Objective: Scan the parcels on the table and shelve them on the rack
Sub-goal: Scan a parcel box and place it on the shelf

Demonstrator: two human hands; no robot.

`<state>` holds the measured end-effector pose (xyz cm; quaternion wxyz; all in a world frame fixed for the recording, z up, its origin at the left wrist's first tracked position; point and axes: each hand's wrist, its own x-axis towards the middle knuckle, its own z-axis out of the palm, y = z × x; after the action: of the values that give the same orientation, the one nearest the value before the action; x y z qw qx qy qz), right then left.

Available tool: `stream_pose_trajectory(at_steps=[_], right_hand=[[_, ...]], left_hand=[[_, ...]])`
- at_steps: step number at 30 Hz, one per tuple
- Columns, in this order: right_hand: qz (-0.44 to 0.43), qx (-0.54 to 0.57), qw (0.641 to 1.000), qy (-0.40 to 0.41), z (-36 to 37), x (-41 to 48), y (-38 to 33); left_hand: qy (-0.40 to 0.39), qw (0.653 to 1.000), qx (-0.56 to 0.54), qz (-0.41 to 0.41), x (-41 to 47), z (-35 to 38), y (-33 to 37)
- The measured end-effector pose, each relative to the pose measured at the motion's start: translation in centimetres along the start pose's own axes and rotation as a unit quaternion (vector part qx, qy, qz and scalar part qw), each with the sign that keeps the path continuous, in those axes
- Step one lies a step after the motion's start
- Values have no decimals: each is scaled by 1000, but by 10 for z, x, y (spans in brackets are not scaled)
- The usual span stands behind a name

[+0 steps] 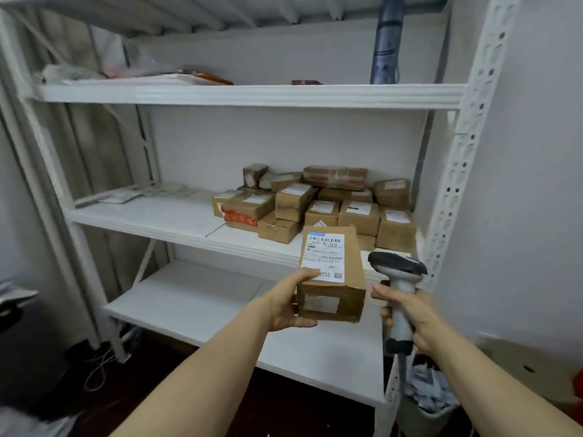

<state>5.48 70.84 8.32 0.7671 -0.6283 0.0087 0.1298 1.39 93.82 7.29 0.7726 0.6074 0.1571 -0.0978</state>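
Observation:
My left hand (pixel 288 299) grips a brown cardboard parcel (pixel 344 288) by its left side, white shipping label facing up. The parcel hangs in front of the white rack (pixel 249 96), just below the middle shelf's front edge. My right hand (pixel 413 320) holds a grey handheld barcode scanner (pixel 399 279) upright by its handle, its dark head beside the parcel's right edge. A pile of several brown parcels (pixel 318 206) sits on the right half of the middle shelf (pixel 142 216), directly behind the held parcel.
The top shelf carries papers, plastic bags and a tall dark roll (pixel 387 42) at the right. Flat envelopes (pixel 148 192) lie at the middle shelf's back left. The bottom shelf (pixel 189 298) is bare. A bin with crumpled paper (pixel 426 395) stands right of the rack; cables trail on the floor at left.

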Motion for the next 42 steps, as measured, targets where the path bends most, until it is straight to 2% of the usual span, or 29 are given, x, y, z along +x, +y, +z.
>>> stream_pose_trajectory(at_steps=[8,13,19,27,34,39,42], right_hand=[[-2,-50,998,-30,134,87,0],[-18,-142,988,-65,191,139,-21],[-12,-205,976,-78,241,221,-45],[-44,-145,988,-16,292,320,-86],[-30,-139,990,16,330,365,-96],[-14,-135,989,56,359,396,-85],[7,-124,988,91,379,415,-78]], left_hand=[[92,993,-60,33,22,-146,65],[153,981,-94,74,53,-205,101],[211,970,-49,109,120,-258,161],[164,979,-41,110,227,-293,244],[132,987,3,87,298,-318,269],[54,996,10,66,339,-325,284],[35,998,31,52,365,-327,289]])
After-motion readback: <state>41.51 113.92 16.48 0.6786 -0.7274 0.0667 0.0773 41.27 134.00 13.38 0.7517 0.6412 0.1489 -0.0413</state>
